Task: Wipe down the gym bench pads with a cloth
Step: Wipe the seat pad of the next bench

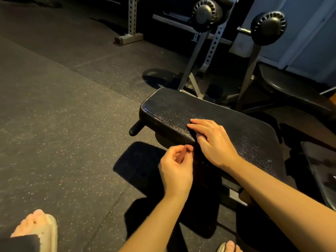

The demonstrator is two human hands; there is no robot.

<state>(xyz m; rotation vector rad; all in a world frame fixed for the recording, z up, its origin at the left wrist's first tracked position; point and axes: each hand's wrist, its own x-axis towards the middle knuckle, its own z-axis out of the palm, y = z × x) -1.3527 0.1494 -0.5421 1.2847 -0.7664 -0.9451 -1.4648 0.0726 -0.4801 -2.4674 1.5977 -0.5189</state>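
- The speckled rubber floor (63,124) spread out to the left of both hands and beneath them.
- The black bench pad (245,128) lay under the right hand and ran on beyond its fingertips, its grained top catching the light.
- Another dark seat (291,88) stood well beyond the right hand, and a further black pad (320,171) sat just to the right of the right forearm.
- Grey steel uprights (194,60) rose far ahead of the hands, each topped with a round black roller (206,14).
- The right hand (214,142) lay flat on the near edge of the bench pad, fingers straight and released, pressing down on the cloth.
- The left hand (176,168) hovered just left of the right hand, below the pad's edge, fingers curled, thumb and forefinger pinching at the cloth's edge.
- The dark cloth (203,164) was draped over the pad's edge under the right palm and hung down between the two wrists; against the black pad its outline was hard to tell.
- A foot in a pale slipper (38,231) stood on the floor well to the left of the left forearm.
- A short black peg (135,128) stuck out of the pad's end, left of the right fingertips.
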